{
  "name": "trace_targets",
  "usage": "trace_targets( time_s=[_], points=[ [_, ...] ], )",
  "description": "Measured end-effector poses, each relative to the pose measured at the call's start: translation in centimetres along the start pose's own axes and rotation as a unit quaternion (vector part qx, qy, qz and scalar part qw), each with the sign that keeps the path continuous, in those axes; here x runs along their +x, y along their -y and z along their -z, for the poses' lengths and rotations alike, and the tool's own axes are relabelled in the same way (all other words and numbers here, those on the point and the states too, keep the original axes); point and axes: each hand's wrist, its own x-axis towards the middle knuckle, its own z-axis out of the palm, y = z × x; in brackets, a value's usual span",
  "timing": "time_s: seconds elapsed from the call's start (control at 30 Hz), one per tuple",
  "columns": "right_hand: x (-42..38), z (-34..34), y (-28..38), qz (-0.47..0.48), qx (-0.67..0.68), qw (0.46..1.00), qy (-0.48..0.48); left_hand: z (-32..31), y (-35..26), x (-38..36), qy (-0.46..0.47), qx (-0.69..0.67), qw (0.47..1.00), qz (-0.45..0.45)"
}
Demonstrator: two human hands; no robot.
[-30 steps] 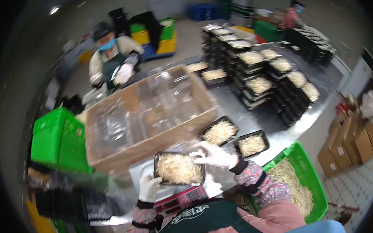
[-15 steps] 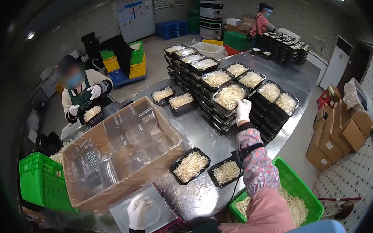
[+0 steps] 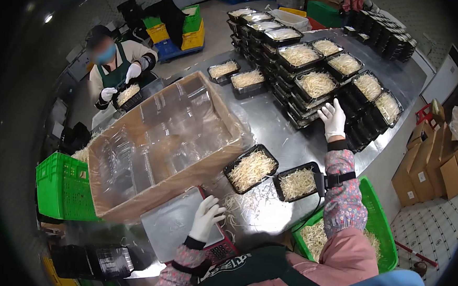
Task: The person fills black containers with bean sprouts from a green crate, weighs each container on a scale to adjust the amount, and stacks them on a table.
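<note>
My white-gloved right hand point(image 3: 332, 119) is raised with its fingers apart, holding nothing. Just beyond it, a black tray of bean sprouts point(image 3: 316, 84) tops a tall stack of similar trays. My left hand point(image 3: 207, 216), gloved too, hangs over the right edge of a weighing scale point(image 3: 169, 226), loosely curled with fingers apart and nothing in it. Between my hands, one filled black tray point(image 3: 251, 168) lies on the metal table, with a second tray of sprouts point(image 3: 297, 184) to its right, partly behind my wrist strap. Loose sprouts point(image 3: 243, 204) are scattered in front of them.
A carton point(image 3: 162, 202) of clear plastic lids stands left of the trays. A green crate of sprouts point(image 3: 386, 226) sits below my right arm. Across the carton, a co-worker point(image 3: 121, 65) handles a sprout tray. Flattened cardboard point(image 3: 427, 160) leans at the right.
My right hand has let go of the sprout tray on the stack and drawn back from it. My left hand has moved right across the scale. The view has tilted downward.
</note>
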Motion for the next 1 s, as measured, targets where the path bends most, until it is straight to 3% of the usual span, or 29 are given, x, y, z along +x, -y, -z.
trace_targets(
  time_s=[0.17, 0.23, 0.3, 0.4, 0.43, 0.5, 0.57, 0.63, 0.73, 0.83, 0.87, 0.97, 1.0],
  points=[
    [-7.5, 1.8, 1.5, -0.022, 0.044, 0.997, 0.067, -2.5, 5.6, 8.5, -0.022, 0.011, 0.998, 0.065],
    [-10.5, 2.4, 1.6, -0.043, 0.035, 0.995, 0.084, -4.2, 6.6, 11.3, -0.081, 0.025, 0.995, 0.060],
    [-13.5, 2.9, 1.3, -0.059, 0.010, 0.993, 0.098, -4.5, 7.0, 12.6, -0.047, -0.017, 0.998, 0.023],
    [-18.1, 2.5, 0.4, -0.043, -0.181, 0.969, 0.165, -6.3, 5.7, 11.3, -0.012, -0.056, 0.998, -0.035],
    [-20.0, 2.1, -0.3, -0.021, -0.275, 0.938, 0.210, -6.4, 5.5, 10.6, -0.002, -0.071, 0.997, -0.042],
    [-23.0, 1.6, -2.2, 0.189, -0.493, 0.765, 0.369, -6.2, 4.6, 8.7, -0.002, -0.049, 0.997, -0.067],
    [-25.9, -0.3, -3.5, 0.308, -0.530, 0.627, 0.480, -5.2, 3.0, 6.1, 0.010, -0.084, 0.995, -0.056],
    [-28.4, -2.4, -5.0, 0.365, -0.530, 0.545, 0.537, -3.6, 1.4, 3.0, 0.047, -0.082, 0.993, -0.068],
    [-30.8, -5.5, -7.3, 0.314, -0.474, 0.521, 0.637, 0.6, -1.2, -1.3, 0.024, -0.073, 0.995, -0.060],
    [-34.9, -9.0, -8.1, 0.260, -0.343, 0.568, 0.701, 8.1, -1.6, -5.3, -0.055, -0.035, 0.997, -0.043],
    [-35.4, -10.0, -9.1, 0.239, -0.299, 0.599, 0.703, 11.0, -1.0, -7.0, -0.087, -0.051, 0.993, -0.055],
    [-36.3, -12.7, -12.0, 0.097, -0.351, 0.710, 0.603, 17.4, -1.1, -11.9, -0.079, -0.049, 0.994, -0.060],
    [-35.9, -12.9, -15.0, 0.177, -0.376, 0.690, 0.592, 18.6, -0.8, -12.7, -0.105, -0.035, 0.992, -0.062]
  ],
)
